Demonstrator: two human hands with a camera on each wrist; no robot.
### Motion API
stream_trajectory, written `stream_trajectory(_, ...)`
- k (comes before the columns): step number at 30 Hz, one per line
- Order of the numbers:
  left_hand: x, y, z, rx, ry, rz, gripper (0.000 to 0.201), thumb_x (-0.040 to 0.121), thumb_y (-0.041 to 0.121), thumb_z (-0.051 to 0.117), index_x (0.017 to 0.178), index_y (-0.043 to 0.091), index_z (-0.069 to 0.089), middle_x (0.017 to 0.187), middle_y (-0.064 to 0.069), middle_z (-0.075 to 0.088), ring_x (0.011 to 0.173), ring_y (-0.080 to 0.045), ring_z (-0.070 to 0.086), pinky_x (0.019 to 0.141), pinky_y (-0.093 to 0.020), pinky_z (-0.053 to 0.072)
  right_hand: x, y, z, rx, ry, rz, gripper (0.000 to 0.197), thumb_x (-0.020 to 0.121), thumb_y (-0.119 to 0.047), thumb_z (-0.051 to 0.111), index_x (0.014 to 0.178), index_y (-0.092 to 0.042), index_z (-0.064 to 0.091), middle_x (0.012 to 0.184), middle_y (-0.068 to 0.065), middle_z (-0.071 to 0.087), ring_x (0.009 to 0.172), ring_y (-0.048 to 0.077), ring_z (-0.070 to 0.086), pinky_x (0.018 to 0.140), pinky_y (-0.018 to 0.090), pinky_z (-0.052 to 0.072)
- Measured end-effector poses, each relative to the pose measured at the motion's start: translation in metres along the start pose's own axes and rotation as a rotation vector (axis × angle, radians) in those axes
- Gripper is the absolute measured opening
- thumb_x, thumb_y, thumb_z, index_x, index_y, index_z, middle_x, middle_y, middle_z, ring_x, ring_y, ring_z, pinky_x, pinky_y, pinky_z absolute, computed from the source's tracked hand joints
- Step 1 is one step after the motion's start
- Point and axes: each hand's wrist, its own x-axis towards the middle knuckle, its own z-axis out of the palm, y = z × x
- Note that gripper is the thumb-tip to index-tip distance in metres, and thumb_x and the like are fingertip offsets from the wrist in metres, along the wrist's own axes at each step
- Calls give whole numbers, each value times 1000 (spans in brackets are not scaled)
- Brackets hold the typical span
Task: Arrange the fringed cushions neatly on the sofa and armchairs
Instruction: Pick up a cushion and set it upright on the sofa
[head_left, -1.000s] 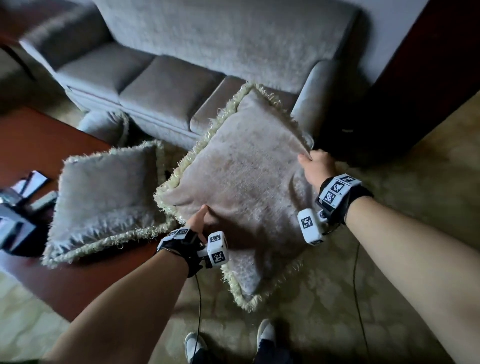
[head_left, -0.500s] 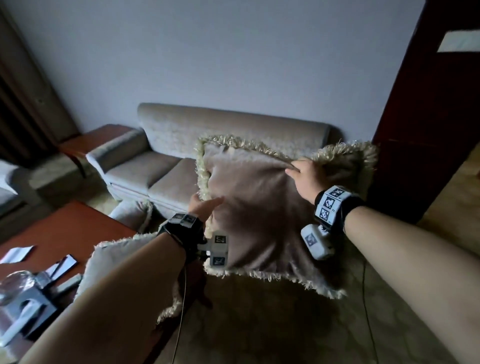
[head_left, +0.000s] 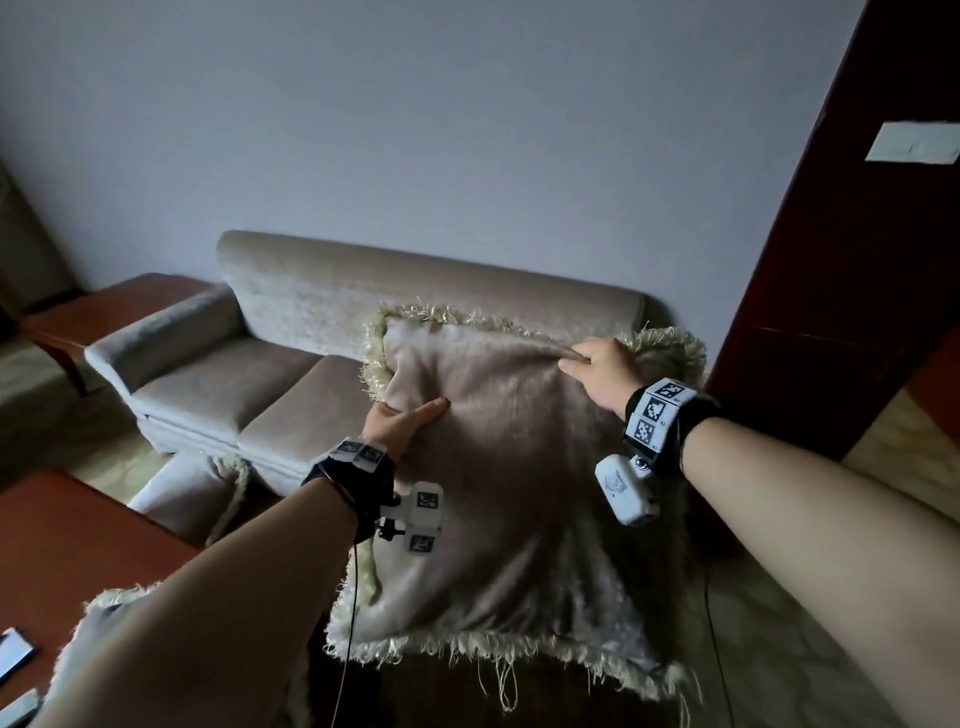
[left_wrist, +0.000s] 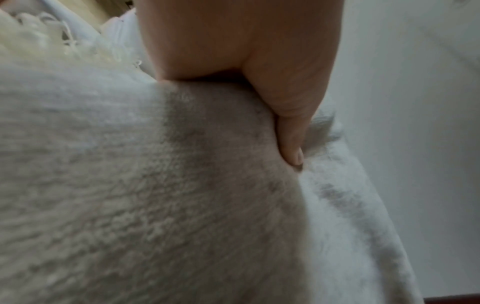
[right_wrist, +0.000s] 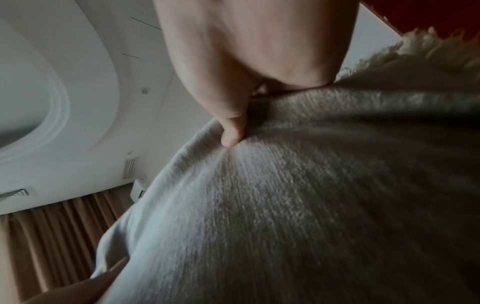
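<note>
I hold a beige fringed cushion (head_left: 498, 483) upright in the air in front of the beige sofa (head_left: 291, 332). My left hand (head_left: 400, 421) grips its left edge, thumb pressed on the front face, fingers hidden behind. My right hand (head_left: 597, 369) pinches the top edge near the right corner. In the left wrist view the thumb (left_wrist: 291, 144) digs into the cushion (left_wrist: 155, 195). The right wrist view shows the thumb (right_wrist: 231, 131) pressed into the fabric (right_wrist: 298, 205). A second fringed cushion (head_left: 98, 618) lies at bottom left, mostly behind my left arm. A third cushion (head_left: 192, 488) lies on the floor by the sofa.
A red-brown coffee table (head_left: 67, 540) stands at lower left with papers (head_left: 13, 660) on it. A dark wooden door (head_left: 841, 260) is on the right. A wooden side table (head_left: 98, 306) sits beyond the sofa's left arm. Patterned carpet (head_left: 779, 649) covers the floor.
The cushion rose from a tilted, low position to upright in front of the sofa's right seat. The view lifted toward the wall, and both hands stayed on the cushion.
</note>
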Motion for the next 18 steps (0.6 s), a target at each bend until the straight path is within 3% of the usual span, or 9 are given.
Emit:
stream_trajectory(2, 27, 22, -1, -11, -3, 51, 37, 60, 35, 91, 62, 13, 60, 69, -11, 67, 67, -25, 63, 65, -34, 56, 28, -3, 6, 14, 18, 19, 33, 90, -17, 65, 59, -15, 55, 64, -3, 47, 72, 23, 49, 62, 29, 28)
stream_trajectory(4, 56, 43, 2, -15, 2, 109, 31, 64, 28, 89, 66, 12, 62, 70, -8, 67, 68, -23, 65, 61, -26, 57, 47, -5, 8, 1, 61, 22, 25, 92, -17, 64, 77, 2, 65, 78, 5, 55, 79, 26, 51, 64, 28, 27)
stream_trajectory(6, 83, 62, 7, -42, -3, 136, 29, 60, 25, 91, 64, 16, 64, 75, -11, 70, 72, -25, 68, 73, -37, 61, 66, -1, 9, -43, 113, 43, 27, 94, -19, 62, 91, 7, 67, 92, 10, 58, 83, 25, 52, 64, 23, 32)
stream_trajectory(8, 108, 76, 15, -69, -16, 154, 29, 58, 20, 92, 61, 18, 63, 79, -14, 70, 76, -27, 68, 82, -48, 59, 87, 10, 13, -49, 133, 67, 28, 92, -23, 63, 88, 4, 68, 94, 7, 59, 87, 26, 57, 76, 27, 38)
stream_trajectory(11, 143, 90, 34, -101, -20, 176, 28, 64, 8, 87, 65, 18, 61, 78, -13, 68, 79, -26, 65, 85, -50, 58, 128, 36, 23, -45, 128, 87, 32, 86, -32, 67, 74, -3, 63, 85, 8, 60, 82, 33, 60, 84, 47, 48)
stream_trajectory(12, 154, 93, 40, -116, -23, 182, 28, 65, 6, 86, 67, 17, 61, 77, -11, 67, 79, -26, 65, 85, -49, 57, 140, 45, 25, -43, 122, 85, 30, 85, -34, 67, 79, -5, 66, 90, 9, 64, 86, 33, 62, 86, 50, 49)
stream_trajectory(14, 180, 99, 55, -136, -15, 182, 27, 66, 3, 85, 71, 17, 63, 78, -10, 68, 79, -26, 66, 85, -47, 58, 167, 60, 28, -27, 111, 94, 34, 85, -34, 69, 106, -8, 70, 112, 10, 69, 105, 32, 63, 97, 49, 47)
stream_trajectory(16, 207, 102, 70, -145, -4, 181, 26, 65, 2, 85, 74, 17, 65, 81, -11, 70, 80, -26, 68, 85, -46, 58, 193, 81, 31, 4, 88, 176, 52, 85, -32, 70, 131, -11, 59, 134, 10, 60, 124, 29, 56, 107, 44, 42)
stream_trajectory(18, 232, 107, 84, -155, 7, 177, 28, 62, 2, 86, 79, 16, 68, 88, -15, 72, 87, -31, 70, 86, -48, 58, 222, 109, 32, 41, 70, 273, 67, 83, -32, 72, 143, -15, 46, 144, 11, 51, 131, 30, 48, 111, 41, 38)
